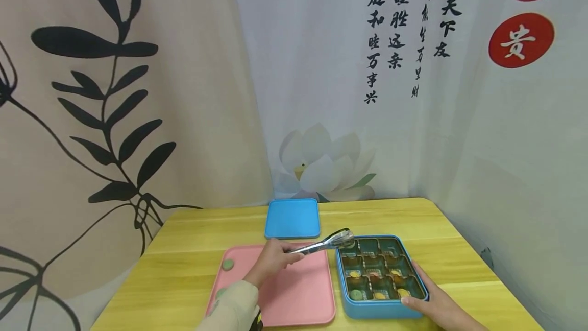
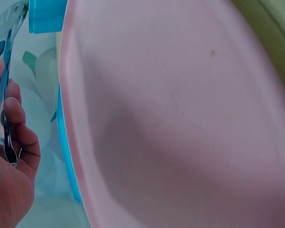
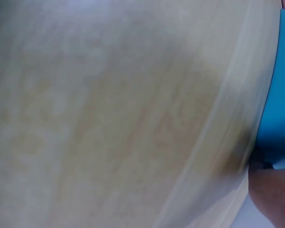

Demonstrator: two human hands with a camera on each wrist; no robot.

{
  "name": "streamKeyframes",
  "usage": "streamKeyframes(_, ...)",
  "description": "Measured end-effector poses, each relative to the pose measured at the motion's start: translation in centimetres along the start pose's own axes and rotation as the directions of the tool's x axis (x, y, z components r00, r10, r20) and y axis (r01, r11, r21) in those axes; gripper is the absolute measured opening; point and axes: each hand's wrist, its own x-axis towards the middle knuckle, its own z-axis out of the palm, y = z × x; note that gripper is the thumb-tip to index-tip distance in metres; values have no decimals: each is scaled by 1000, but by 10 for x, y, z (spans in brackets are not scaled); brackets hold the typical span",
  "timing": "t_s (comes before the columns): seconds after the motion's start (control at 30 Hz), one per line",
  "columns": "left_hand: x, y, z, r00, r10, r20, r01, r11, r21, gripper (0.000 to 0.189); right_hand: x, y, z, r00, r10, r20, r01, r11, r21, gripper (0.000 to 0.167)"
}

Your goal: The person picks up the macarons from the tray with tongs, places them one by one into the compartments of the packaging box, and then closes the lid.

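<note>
My left hand (image 1: 271,260) grips a pair of metal tongs (image 1: 317,246), also visible in the left wrist view (image 2: 4,90). The tongs' tips reach over the far-left compartment of a blue box (image 1: 378,310); a small greenish piece (image 1: 350,244) shows at them, and I cannot tell whether they pinch it. Dark dividers split the box into a grid of compartments. A green round piece (image 1: 356,294) lies in the near-left one, and yellow pieces (image 1: 355,273) in several others. Along the box's right side, my right hand (image 1: 434,292) holds it, thumb over the near-right corner.
Beneath my left forearm lies a pink tray (image 1: 303,300), with a green round piece (image 1: 227,264) near its left edge and another partly behind the sleeve. A flat blue lid (image 1: 292,218) rests at the back of the wooden table (image 1: 156,269). Printed curtains hang behind.
</note>
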Motion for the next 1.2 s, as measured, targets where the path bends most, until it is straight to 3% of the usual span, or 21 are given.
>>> streamKeyframes(0.47,-1,9,1,1000,-18,-2,19,998,68,15,0,-2,1,1000,-10,-6,10,1000,-14,98)
streamKeyframes(0.77,-3,11,-1,1000,-16,-11,16,999,51,16,1,-2,0,1000,6,-9,-6,1000,-20,100)
streamKeyframes(1.2,-12,15,-15,1000,-12,-5,12,999,48,20,1,-2,1,1000,9,-5,-9,1000,5,99)
